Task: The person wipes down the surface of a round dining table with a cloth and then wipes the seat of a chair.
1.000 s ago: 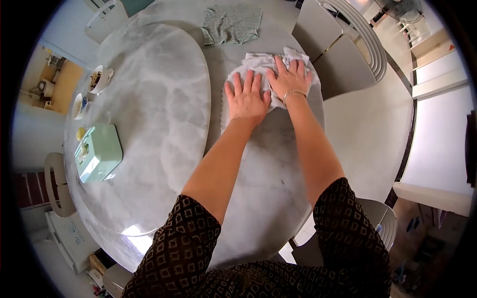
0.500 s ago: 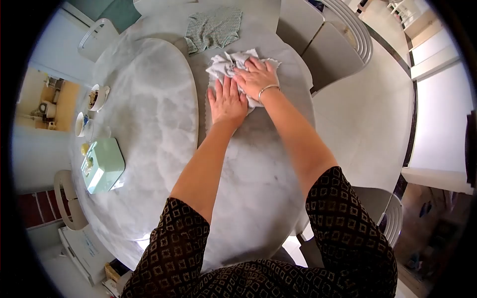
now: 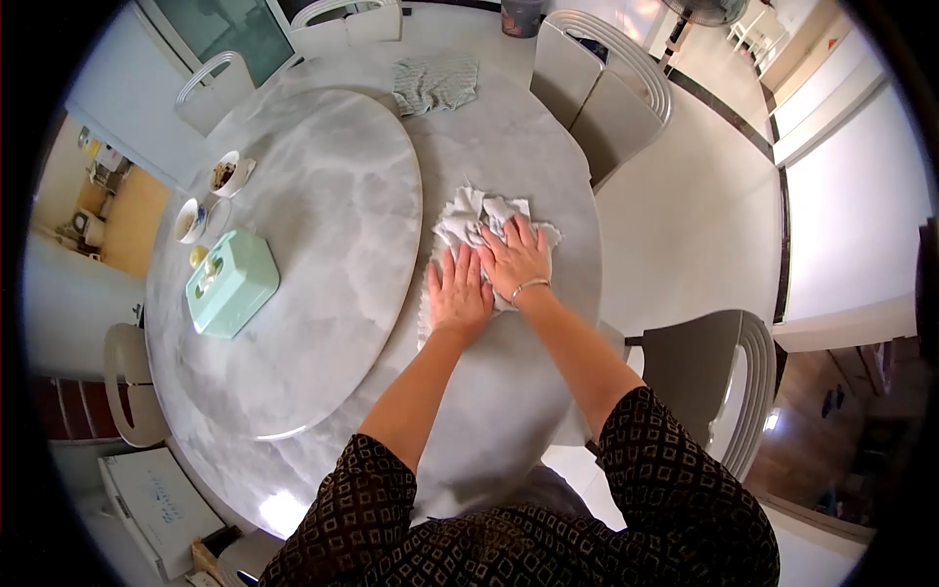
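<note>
Both my palms press down on a crumpled white cloth [image 3: 469, 210] that lies on the grey marble-patterned table [image 3: 494, 411]. My left hand [image 3: 459, 293] is flat with its fingers stretched forward, over the cloth's left and near part. To its right and slightly farther off, my right hand [image 3: 516, 259], a bracelet at the wrist, rests flat with fingers spread on the cloth. The part of the cloth under the palms is hidden. Farther away on the tabletop lies a greenish-grey cloth [image 3: 435, 84], touched by neither hand.
On the left, a raised round turntable [image 3: 323, 245] carries a mint-green tissue box [image 3: 235, 284], a bowl with dark contents [image 3: 228, 174] and another bowl [image 3: 191, 221]. Chairs [image 3: 602, 93] surround the table, one [image 3: 699, 382] close on my right. A white box [image 3: 161, 504] stands at lower left.
My hands and the white cloth have come nearer to me along the tabletop, both palms still flat on it. The camera view has also shifted, showing more of the far side.
</note>
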